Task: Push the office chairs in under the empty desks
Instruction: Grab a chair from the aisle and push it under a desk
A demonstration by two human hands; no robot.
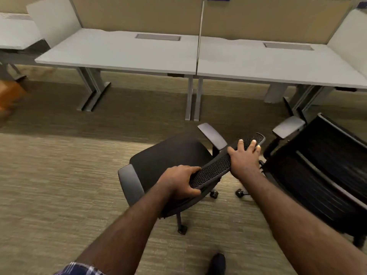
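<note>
A black office chair (168, 157) with grey armrests stands on the carpet in front of me, its seat facing the desks. My left hand (179, 181) grips the near end of its mesh backrest top. My right hand (245, 155) holds the far end of the same backrest. Two pale grey desks stand ahead: the left desk (119, 54) and the right desk (278, 64), both with bare tops. The chair sits well short of them, roughly in line with the gap between the two. A second black chair (317, 165) stands at the right.
Tan partition panels (139, 14) rise behind the desks, with a thin divider between them. Grey desk legs (191, 98) stand at the centre joint. Another desk (15, 36) is at the far left. My shoe (217, 262) shows at the bottom edge. Open carpet spreads to the left.
</note>
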